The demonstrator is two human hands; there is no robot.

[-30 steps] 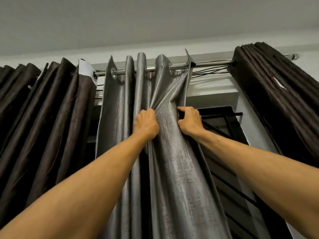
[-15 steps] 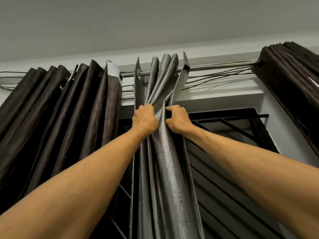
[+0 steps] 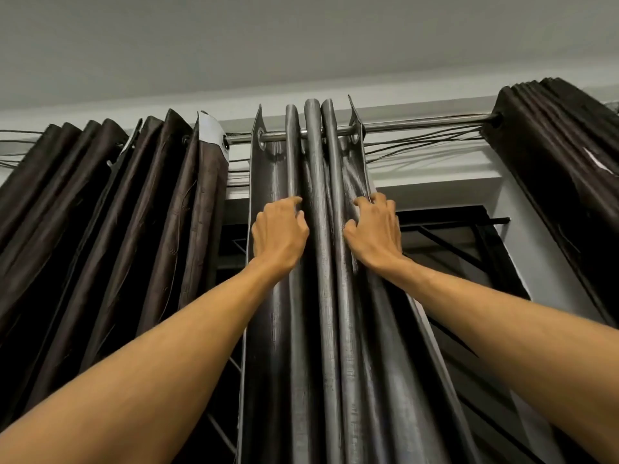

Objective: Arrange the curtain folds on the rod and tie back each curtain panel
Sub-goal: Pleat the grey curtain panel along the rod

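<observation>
Panel (image 3: pixel 321 296) now bunched tight at rod (image 3: pixel 418 126) centre, was spread a second ago. Left hand (image 3: pixel 279 236) and right hand (image 3: pixel 375 234) have moved apart, each gripping an outer fold. Folds look set; tie-back pending.

I see bare rod (image 3: pixel 425 124) to the right of the grey panel (image 3: pixel 315 313), open as far as the bunched right brown curtain (image 3: pixel 552 155). On the left, only a narrow gap parts the grey panel from the left brown curtain (image 3: pixel 150 212). Thin cords (image 3: pixel 418 144) run just behind the rod. The dark window grille (image 3: pixel 445 239) blocks any reach further back.
</observation>
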